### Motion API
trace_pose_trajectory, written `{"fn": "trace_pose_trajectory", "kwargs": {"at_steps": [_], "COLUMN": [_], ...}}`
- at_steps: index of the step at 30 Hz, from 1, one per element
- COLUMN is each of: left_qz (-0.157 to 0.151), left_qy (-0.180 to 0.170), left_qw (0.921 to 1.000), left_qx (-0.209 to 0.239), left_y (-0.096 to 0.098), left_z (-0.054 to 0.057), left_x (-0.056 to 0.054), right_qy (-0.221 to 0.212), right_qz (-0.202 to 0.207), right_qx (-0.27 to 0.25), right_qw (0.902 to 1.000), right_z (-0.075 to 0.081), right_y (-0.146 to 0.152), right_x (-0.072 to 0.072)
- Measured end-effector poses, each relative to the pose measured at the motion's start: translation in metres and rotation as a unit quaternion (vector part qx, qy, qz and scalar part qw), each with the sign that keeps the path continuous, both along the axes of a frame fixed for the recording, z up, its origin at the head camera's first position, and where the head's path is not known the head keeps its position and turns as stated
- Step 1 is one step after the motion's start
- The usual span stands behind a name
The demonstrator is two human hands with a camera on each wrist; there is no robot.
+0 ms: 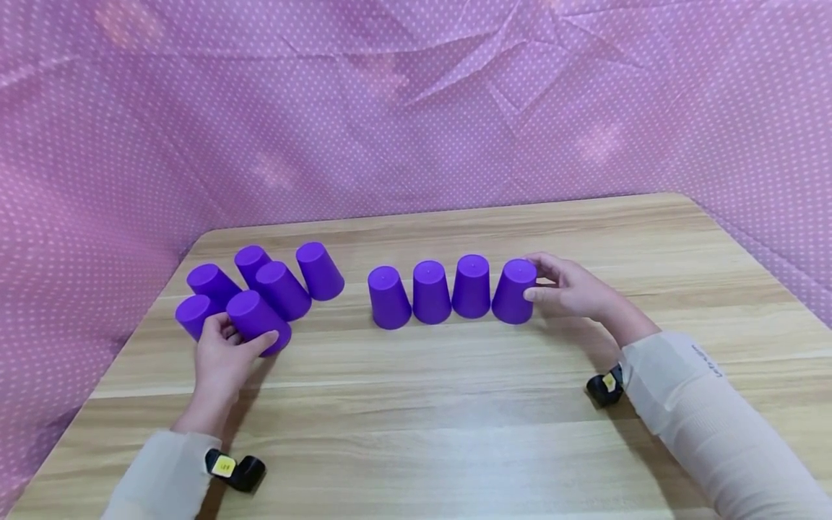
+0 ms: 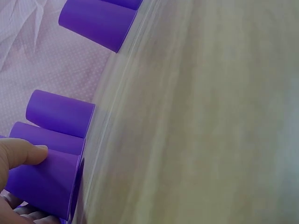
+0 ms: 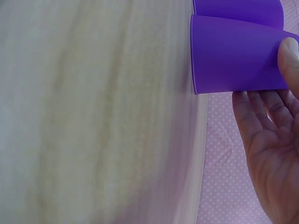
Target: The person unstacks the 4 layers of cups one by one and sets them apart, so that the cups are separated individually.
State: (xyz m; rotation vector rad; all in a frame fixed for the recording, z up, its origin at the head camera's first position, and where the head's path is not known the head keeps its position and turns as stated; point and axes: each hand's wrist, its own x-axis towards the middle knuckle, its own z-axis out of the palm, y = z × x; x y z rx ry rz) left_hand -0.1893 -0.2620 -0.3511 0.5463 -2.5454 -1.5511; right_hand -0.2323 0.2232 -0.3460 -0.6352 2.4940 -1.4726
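Upside-down purple plastic cups stand in two groups. At the left, my left hand (image 1: 224, 354) grips the nearest cup (image 1: 255, 318) of a cluster, thumb on its right side and fingers on its left. In the left wrist view the thumb (image 2: 28, 154) lies across that cup (image 2: 44, 182). My right hand (image 1: 572, 289) holds the rightmost cup (image 1: 515, 292) of a row from the side. The right wrist view has the thumb (image 3: 290, 56) on one face of this cup (image 3: 238, 56), with fingertips touching its side.
Several more cups (image 1: 282, 289) stand behind and beside the left hand's cup, one (image 1: 320, 271) slightly apart at the back. The rest of the row (image 1: 431, 292) extends left of my right hand. A pink dotted cloth (image 1: 416, 108) hangs behind the wooden table (image 1: 416, 419).
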Motion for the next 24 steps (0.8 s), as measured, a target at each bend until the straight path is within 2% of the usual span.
{"fn": "trace_pose_trajectory", "kwargs": {"at_steps": [16,24], "left_qz": [0.006,0.018], "left_qy": [0.013,0.036], "left_qw": [0.9998,0.9985], "left_qx": [0.015,0.037], "left_y": [0.0007,0.0047], "left_z": [-0.002,0.0017], "left_x": [-0.004,-0.002], "right_qy": [0.0,0.002], "right_qz": [0.002,0.001], "right_qx": [-0.002,0.0], "right_qw": [1.0,1.0], "right_z": [0.0001,0.0002], "right_y": [0.0005,0.0001], "right_x": [0.0001,0.0]}}
